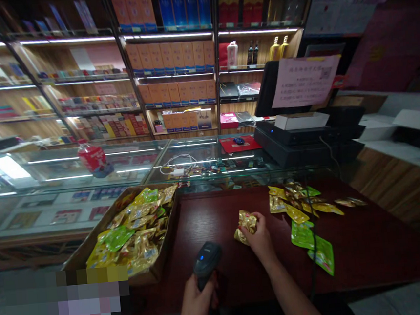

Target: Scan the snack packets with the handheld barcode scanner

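My left hand (pixel 198 300) is wrapped round the handle of a dark barcode scanner (pixel 207 258), whose small blue light is lit. A crinkled gold foil snack packet (pixel 247 223) is pinched in my right hand (pixel 260 239), just above or on the dark red tabletop (pixel 207 211); which of the two I cannot tell. To the left, a cardboard box (pixel 157 275) is heaped with gold, yellow and green packets (pixel 138 227). More gold packets (pixel 296 201) lie loose on the right, with green packets (pixel 313 239) nearer me.
A thin dark cable (pixel 314 246) hangs over the right-hand packets. Behind the table runs a glass counter (pixel 132 159) bearing a red-labelled bottle (pixel 94 158), a white cable (pixel 177 171) and a red mat (pixel 227 146). A monitor (pixel 266 91) stands back right. Stocked shelves (pixel 173 72) line the wall.
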Available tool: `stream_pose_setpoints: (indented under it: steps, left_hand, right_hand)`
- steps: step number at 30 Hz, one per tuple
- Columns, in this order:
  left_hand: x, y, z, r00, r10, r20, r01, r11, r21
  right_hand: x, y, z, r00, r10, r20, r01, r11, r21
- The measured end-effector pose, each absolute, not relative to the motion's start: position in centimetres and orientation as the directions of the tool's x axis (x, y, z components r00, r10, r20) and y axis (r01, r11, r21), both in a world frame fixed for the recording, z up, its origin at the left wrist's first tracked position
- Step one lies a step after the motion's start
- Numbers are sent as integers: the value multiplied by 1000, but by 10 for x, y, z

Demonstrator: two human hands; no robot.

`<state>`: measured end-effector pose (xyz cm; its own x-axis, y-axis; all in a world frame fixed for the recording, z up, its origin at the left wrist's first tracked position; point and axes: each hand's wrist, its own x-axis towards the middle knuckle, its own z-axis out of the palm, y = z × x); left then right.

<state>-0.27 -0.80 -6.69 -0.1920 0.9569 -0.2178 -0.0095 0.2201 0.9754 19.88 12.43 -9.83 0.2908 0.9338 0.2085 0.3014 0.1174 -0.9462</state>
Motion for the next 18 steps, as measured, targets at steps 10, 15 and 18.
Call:
stream_pose_setpoints:
  steps: [10,15,18]
  left_hand:
    - [15,-19,-32,-43,988,-145,163,150,975]
    - [16,-17,-25,1,989,-145,207,141,968]
    - [17,-18,-23,-41,987,-153,204,158,966]
  right_hand:
    - [208,137,-104,419,893,163,171,99,-980]
    - [207,137,-102,408,901,145,146,92,-985]
    - [206,138,-101,402,906,135,126,91,-988]
